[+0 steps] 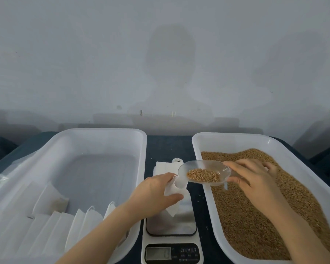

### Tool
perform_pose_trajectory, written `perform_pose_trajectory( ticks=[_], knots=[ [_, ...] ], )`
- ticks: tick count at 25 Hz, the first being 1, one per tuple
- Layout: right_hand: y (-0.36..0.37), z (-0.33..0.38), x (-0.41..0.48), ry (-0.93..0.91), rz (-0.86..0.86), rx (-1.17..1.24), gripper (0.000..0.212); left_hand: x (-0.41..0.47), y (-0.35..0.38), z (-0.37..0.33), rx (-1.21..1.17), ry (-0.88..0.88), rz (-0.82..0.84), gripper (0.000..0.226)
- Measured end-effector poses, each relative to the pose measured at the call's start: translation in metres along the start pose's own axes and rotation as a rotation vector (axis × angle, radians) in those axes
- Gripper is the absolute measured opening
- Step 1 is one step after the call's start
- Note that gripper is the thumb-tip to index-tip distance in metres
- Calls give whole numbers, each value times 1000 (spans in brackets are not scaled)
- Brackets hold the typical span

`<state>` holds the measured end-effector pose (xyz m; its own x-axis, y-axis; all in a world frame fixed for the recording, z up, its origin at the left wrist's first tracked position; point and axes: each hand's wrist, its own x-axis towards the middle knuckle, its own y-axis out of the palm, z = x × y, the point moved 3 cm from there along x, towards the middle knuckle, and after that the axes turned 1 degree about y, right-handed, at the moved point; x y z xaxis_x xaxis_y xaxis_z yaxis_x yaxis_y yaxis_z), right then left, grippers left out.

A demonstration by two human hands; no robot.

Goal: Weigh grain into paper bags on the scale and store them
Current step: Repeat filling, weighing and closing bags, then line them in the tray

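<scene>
My left hand [156,193] grips the top of a white paper bag [172,199] that stands on the steel plate of a small kitchen scale [171,239]. My right hand [255,180] holds the handle of a clear plastic scoop [204,173] with a small heap of brown grain in it. The scoop's front lip hangs just above the bag's mouth. To the right, a white tray [204,149] is filled with brown grain [265,216].
On the left, a large white tray [103,134] holds several white bags lined up along its near side. A stack of flat white bags [164,166] lies behind the scale. All rest on a dark cloth, with a grey wall behind.
</scene>
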<state>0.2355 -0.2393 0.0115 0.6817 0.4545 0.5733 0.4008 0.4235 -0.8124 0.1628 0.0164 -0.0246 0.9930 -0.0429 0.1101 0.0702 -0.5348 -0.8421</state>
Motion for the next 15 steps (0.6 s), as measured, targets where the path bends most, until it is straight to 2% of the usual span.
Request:
perform_pose_trajectory(
  ticks=[3, 6, 10, 12, 14, 15],
  knots=[
    [-1, 2, 0, -42, -23, -22, 39, 1, 1, 1, -8, -8, 9, 47],
    [-2, 4, 0, -72, -33, -18, 59, 0, 1, 2, -18, -9, 5, 48],
    [-4, 6, 0, -107, -43, 0, 65, 0, 0, 3, -18, 3, -9, 48],
    [-6, 8, 1, -129, -54, -20, 56, 0, 1, 3, -20, 2, -6, 49],
    [-10, 11, 5, -165, -73, -70, 36, 1, 0, 2, -14, 2, -5, 51],
    [-11, 13, 6, -179, -70, -92, 35, 1, 0, 2, -15, 0, -3, 52]
  ],
)
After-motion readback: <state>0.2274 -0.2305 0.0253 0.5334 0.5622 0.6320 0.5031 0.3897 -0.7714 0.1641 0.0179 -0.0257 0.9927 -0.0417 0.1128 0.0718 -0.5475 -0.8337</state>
